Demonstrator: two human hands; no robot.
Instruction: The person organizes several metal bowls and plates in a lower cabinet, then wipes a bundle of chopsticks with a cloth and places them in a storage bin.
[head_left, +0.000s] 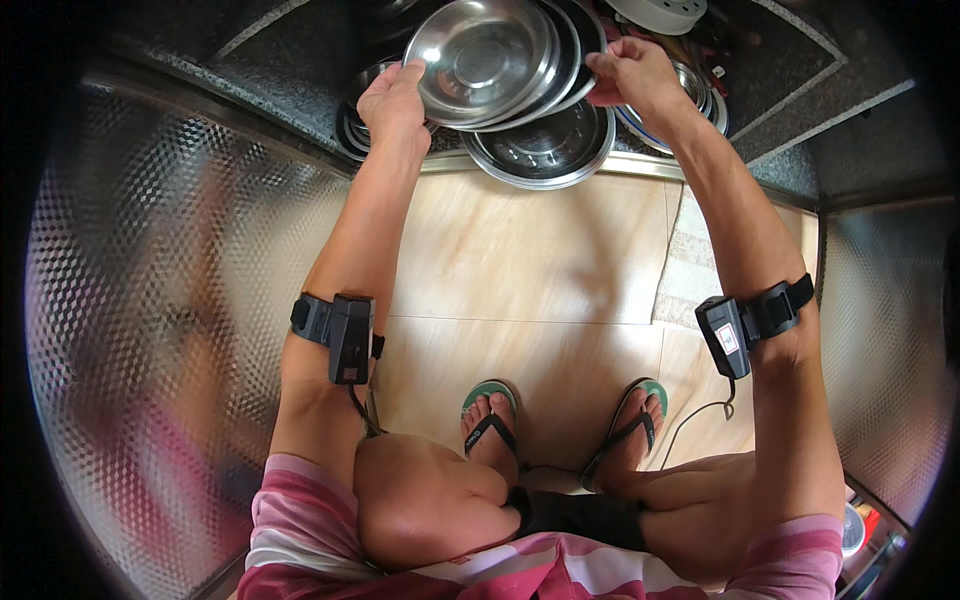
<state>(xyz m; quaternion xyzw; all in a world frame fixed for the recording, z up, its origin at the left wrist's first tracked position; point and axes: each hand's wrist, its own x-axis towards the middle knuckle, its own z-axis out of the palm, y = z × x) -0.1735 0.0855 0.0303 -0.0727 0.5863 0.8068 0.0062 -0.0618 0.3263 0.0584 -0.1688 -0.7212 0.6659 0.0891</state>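
Several shiny stainless steel plates (480, 67) sit fanned in an overlapping stack at the top of the view, tilted towards me. My left hand (394, 101) grips the left rim of the front plate, thumb on top. At the right, my right hand (634, 75) pinches the rim of a plate at the back of the same stack. Under the stack lies a round, dark, reflective metal lid or dish (544, 146), jutting past the cabinet's front edge. The undersides of the plates are hidden.
Open cabinet doors with textured metallic faces stand at left (165, 300) and right (885, 322). Nested metal bowls (356, 135) are left of the stack; rimmed dishes (709, 112) lie right. A white perforated container (664, 11) is behind. Tiled floor (525, 247) lies below.
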